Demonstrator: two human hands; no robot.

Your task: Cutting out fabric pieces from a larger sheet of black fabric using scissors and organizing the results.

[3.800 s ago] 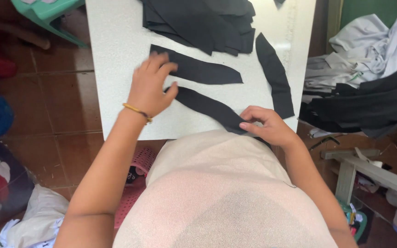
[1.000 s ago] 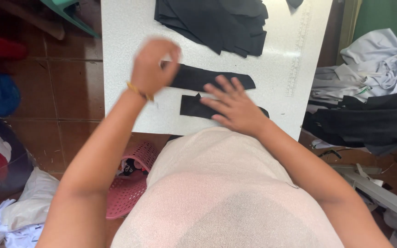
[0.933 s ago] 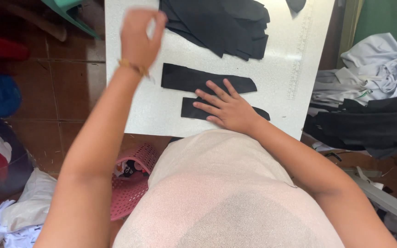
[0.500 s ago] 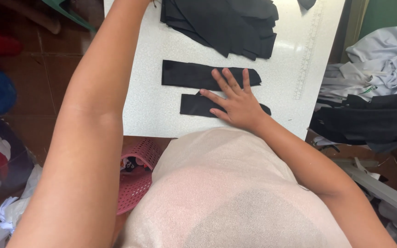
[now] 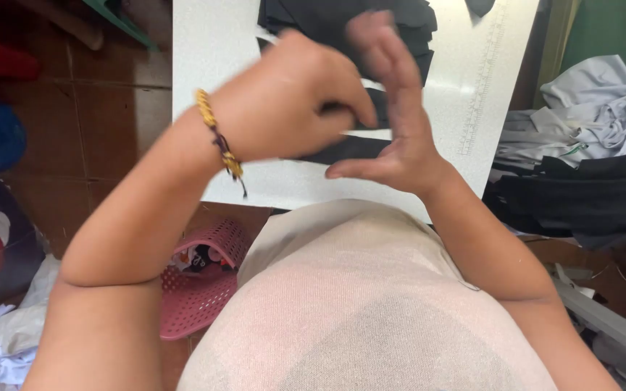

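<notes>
While both hands are hovering raised, the left hand (image 5: 291, 101) is curling loosely clenched fingers and the right hand (image 5: 393, 123) is spreading released fingers above black fabric strips (image 5: 349, 148) lying on the white surface (image 5: 211, 65).

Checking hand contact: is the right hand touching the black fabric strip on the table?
Cannot tell: in the head view the raised, blurred right hand overlaps the black fabric strip.

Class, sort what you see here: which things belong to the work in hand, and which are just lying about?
In the work:
left hand
right hand
black fabric strips
black fabric pile
white table

Lying about:
pink basket
grey and black clothes
green stool
</notes>
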